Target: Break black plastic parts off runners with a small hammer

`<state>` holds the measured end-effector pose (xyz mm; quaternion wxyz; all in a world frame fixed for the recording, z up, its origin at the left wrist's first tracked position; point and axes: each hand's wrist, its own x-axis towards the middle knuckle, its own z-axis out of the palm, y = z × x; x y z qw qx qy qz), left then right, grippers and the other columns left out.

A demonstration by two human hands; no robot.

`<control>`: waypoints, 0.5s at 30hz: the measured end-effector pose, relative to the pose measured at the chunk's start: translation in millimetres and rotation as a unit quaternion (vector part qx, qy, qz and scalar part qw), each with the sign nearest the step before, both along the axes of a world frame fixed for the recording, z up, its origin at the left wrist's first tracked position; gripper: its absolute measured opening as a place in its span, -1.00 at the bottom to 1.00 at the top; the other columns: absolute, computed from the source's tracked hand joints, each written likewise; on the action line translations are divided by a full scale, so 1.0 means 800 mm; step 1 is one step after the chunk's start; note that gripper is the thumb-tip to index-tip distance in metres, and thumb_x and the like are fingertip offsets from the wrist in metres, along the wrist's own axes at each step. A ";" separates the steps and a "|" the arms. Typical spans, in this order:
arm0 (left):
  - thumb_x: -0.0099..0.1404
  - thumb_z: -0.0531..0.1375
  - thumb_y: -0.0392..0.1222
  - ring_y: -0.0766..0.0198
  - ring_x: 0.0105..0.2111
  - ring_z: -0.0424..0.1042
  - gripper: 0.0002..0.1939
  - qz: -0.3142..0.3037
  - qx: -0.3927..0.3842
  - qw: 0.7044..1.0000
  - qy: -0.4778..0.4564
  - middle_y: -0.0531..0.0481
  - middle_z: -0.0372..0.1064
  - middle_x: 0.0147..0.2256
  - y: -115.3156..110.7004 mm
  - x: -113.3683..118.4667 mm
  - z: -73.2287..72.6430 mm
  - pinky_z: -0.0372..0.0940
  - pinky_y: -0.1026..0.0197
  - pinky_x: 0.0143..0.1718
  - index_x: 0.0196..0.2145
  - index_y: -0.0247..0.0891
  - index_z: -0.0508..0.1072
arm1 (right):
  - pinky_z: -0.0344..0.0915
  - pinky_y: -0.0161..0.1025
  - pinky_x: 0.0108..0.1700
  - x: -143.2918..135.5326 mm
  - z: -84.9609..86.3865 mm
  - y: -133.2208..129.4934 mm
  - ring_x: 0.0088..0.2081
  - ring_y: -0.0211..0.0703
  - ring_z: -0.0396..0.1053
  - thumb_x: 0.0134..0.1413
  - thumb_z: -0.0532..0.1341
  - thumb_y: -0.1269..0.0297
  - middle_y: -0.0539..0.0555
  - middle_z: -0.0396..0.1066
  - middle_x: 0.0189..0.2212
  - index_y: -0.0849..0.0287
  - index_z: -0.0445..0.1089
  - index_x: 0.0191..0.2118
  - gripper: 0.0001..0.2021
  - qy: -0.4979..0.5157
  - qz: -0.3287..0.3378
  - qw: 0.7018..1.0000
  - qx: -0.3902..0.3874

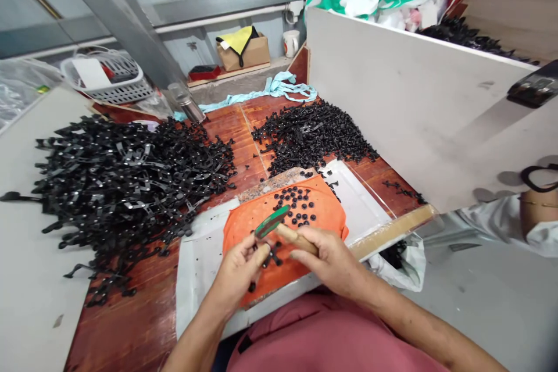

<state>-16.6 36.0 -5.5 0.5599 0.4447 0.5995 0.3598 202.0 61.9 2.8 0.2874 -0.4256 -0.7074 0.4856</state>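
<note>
My right hand is closed around the pale wooden handle of a knife, whose blade is mostly green. The blade points up and to the left. My left hand pinches a small black plastic part just below the blade, its fingers close to the edge. Whether blade and part touch, I cannot tell. Beneath both hands lies an orange cloth spread over a board. Several small round-headed black pieces are scattered on the cloth beyond the knife.
A large heap of black plastic parts is piled on the left, and a heap of smaller black pieces lies behind the cloth. A grey panel stands along the right. At the back are a basket and a metal flask. Another person's sleeve shows at right.
</note>
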 end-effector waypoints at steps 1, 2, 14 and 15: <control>0.19 0.30 0.19 0.45 -0.70 0.11 -0.59 0.027 -0.014 0.999 -0.017 0.22 0.18 -0.64 0.007 -0.002 0.000 0.07 0.38 -0.64 -0.23 -0.21 0.46 | 0.08 -0.35 -0.36 0.012 -0.002 0.001 -0.44 -0.29 0.15 0.25 0.18 0.32 -0.13 0.16 -0.49 0.11 0.19 -0.41 -0.80 -0.014 -0.023 1.000 0.002; 0.17 0.31 0.21 0.47 -0.72 0.08 -0.56 0.045 -0.022 0.998 -0.027 0.25 0.15 -0.65 0.015 -0.003 0.000 0.04 0.39 -0.66 -0.24 -0.21 0.43 | 0.09 -0.35 -0.37 0.025 -0.006 0.002 -0.45 -0.28 0.14 0.29 0.15 0.28 -0.13 0.14 -0.49 0.11 0.22 -0.37 -0.82 -0.030 -0.051 0.998 -0.001; 0.07 0.32 0.32 0.51 -0.80 0.08 -0.45 0.016 -0.072 0.997 -0.028 0.31 0.12 -0.69 0.051 0.014 -0.028 0.14 0.40 -0.75 -0.31 -0.23 0.36 | 0.11 -0.32 -0.38 0.095 -0.060 -0.013 -0.47 -0.23 0.18 0.36 0.07 0.16 -0.13 0.13 -0.52 0.09 0.20 -0.35 -0.78 -0.105 -0.117 0.987 -0.034; 0.07 0.31 0.32 0.50 -0.80 0.08 -0.45 0.013 -0.073 0.997 -0.025 0.32 0.10 -0.71 0.051 0.015 -0.029 0.15 0.40 -0.74 -0.31 -0.23 0.36 | 0.11 -0.31 -0.38 0.095 -0.060 -0.013 -0.46 -0.23 0.18 0.36 0.07 0.17 -0.13 0.14 -0.52 0.09 0.21 -0.34 -0.79 -0.107 -0.113 0.987 -0.036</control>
